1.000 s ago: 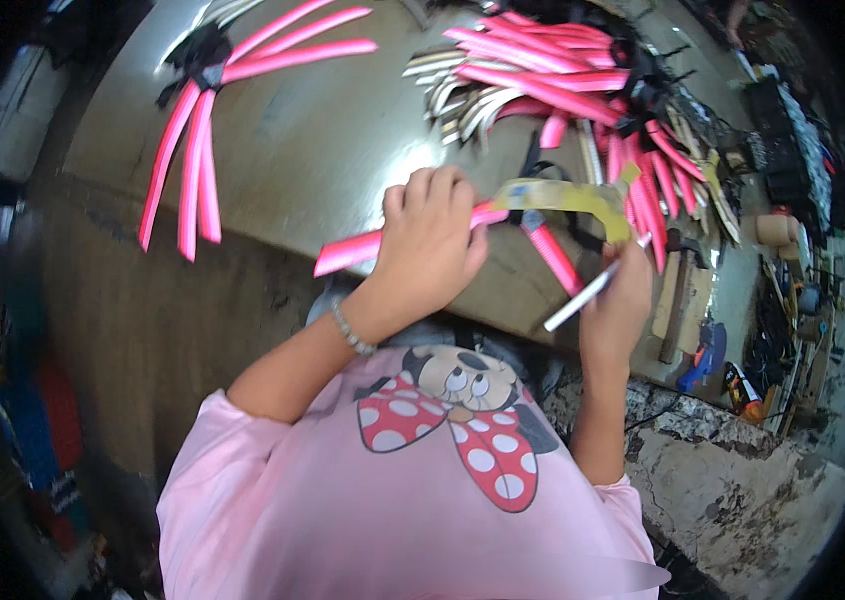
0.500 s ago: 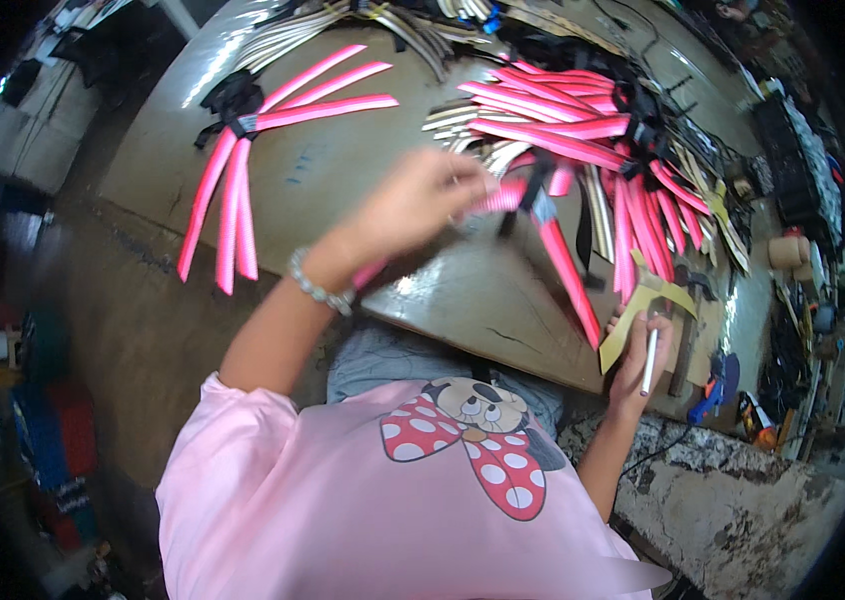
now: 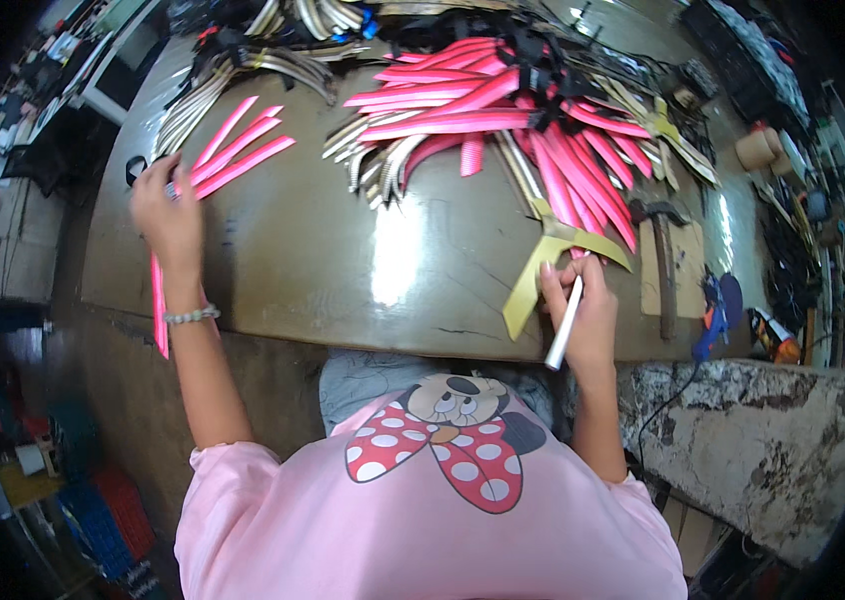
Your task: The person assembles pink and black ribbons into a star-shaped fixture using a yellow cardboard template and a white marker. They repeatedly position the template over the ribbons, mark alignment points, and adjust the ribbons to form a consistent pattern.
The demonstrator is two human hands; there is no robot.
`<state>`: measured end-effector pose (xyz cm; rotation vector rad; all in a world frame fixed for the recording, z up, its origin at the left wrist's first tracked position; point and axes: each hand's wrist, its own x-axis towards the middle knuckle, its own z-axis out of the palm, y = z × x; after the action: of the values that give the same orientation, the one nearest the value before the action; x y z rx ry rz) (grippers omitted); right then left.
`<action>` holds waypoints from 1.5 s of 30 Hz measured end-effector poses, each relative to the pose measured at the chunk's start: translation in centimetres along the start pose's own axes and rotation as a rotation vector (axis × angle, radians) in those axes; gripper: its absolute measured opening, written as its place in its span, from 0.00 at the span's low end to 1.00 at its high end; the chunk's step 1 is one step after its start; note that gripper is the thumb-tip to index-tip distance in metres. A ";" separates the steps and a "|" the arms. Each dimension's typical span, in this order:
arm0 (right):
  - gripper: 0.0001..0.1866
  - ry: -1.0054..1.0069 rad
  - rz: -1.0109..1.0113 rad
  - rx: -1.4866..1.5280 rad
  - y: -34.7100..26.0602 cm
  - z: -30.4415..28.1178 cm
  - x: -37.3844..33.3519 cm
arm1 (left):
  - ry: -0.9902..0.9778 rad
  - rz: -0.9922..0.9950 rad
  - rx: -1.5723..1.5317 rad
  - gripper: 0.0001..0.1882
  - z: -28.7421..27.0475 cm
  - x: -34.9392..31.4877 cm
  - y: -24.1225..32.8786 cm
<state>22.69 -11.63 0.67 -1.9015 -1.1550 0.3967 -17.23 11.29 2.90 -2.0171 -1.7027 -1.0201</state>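
Observation:
At the far left of the table, my left hand (image 3: 169, 205) is closed round the joined middle of pink-and-white straps (image 3: 243, 150). Their ends fan out up to the right, and one end (image 3: 161, 310) hangs past the table edge below my wrist. A black loop (image 3: 136, 170) shows beside my fingers. My right hand (image 3: 588, 305), near the front edge, grips a white pen-like stick (image 3: 565, 325), pointing down towards me. Against the same fingers rests a yellow Y-shaped flat piece (image 3: 555, 240); whether they grip it too, I cannot tell.
A large heap of pink straps (image 3: 453, 95) with black webbing covers the back middle. Pale striped straps (image 3: 193, 105) lie at the back left. To the right are a hammer (image 3: 665, 270) on a tan board (image 3: 685, 265), a blue tool (image 3: 715, 315) and tape rolls (image 3: 758, 150).
My left hand has swept left from the table's middle, taking a pink strap piece to the left bundle. The right hand with the stick and yellow piece shows further left; the view has shifted.

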 end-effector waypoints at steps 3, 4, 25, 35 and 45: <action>0.12 0.127 -0.037 -0.428 0.0 -2.1 1.9 | -0.103 0.281 -0.578 0.13 3.9 -0.7 13.0; 0.11 0.117 -0.209 -0.426 0.3 -2.9 2.7 | -0.149 0.489 -0.601 0.15 5.1 -1.1 16.7; 0.17 -0.560 -0.428 0.044 -1.3 -3.2 -3.8 | -0.791 0.277 -0.444 0.18 -3.5 -9.2 18.8; 0.16 -0.341 -0.423 0.018 -1.7 1.5 0.7 | -0.500 -0.036 -0.711 0.11 -5.0 -10.3 17.2; 0.17 -0.160 -0.451 -0.051 -0.7 3.8 0.2 | -0.514 0.203 -0.614 0.14 -3.1 -12.5 16.7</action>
<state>19.98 -9.36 -0.95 -1.6082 -1.6654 0.2726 -2.87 -3.87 -0.11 -2.9902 -1.4537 -1.1129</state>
